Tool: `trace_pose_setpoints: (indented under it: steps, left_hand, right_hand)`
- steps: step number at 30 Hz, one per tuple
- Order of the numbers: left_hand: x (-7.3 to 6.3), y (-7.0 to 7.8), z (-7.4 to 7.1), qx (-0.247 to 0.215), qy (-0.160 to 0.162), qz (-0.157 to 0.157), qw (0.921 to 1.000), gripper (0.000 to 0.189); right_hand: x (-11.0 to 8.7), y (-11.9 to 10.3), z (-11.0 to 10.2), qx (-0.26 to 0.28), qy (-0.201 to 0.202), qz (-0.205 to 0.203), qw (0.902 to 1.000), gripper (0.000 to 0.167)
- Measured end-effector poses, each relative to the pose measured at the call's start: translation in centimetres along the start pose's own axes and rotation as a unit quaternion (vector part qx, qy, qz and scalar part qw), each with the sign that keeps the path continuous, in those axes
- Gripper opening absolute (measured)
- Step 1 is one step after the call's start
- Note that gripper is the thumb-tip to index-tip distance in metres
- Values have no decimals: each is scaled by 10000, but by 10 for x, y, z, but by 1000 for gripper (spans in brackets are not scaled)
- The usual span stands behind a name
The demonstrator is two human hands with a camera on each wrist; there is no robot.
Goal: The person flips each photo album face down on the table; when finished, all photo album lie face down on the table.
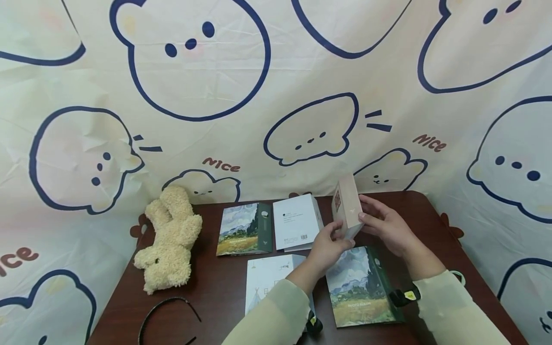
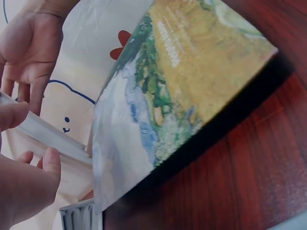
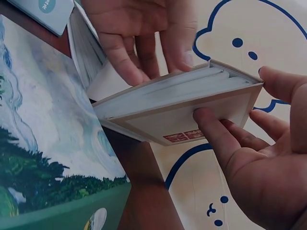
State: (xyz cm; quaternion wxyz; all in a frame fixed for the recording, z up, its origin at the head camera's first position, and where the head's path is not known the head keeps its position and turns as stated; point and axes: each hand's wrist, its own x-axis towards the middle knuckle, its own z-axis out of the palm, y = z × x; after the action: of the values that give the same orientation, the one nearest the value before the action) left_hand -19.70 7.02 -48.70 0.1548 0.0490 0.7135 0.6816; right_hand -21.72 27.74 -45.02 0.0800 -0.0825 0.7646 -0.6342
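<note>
A thick beige album with a red printed block on its cover is held up, tilted, above the back right of the table. Its white page edges face the right wrist camera. The left hand grips its lower left side, with fingers against one cover. From the other side the right hand holds it, fingertips on the cover with the red print and thumb at a corner. Below both hands lies a landscape-painted photo album with a green spine.
A second painted album and a white book lie at the back of the dark wooden table. A white illustrated book is partly under the left forearm. At left are a plush toy and a black headband.
</note>
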Motion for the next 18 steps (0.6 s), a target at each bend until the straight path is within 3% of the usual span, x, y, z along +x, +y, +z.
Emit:
trace_pose_setpoints:
  steps: [18]
  left_hand:
    - [0, -13, 4, 508, -34, -216, 9985, 66]
  right_hand:
    - [-6, 14, -13, -115, 423, 268, 9987, 69]
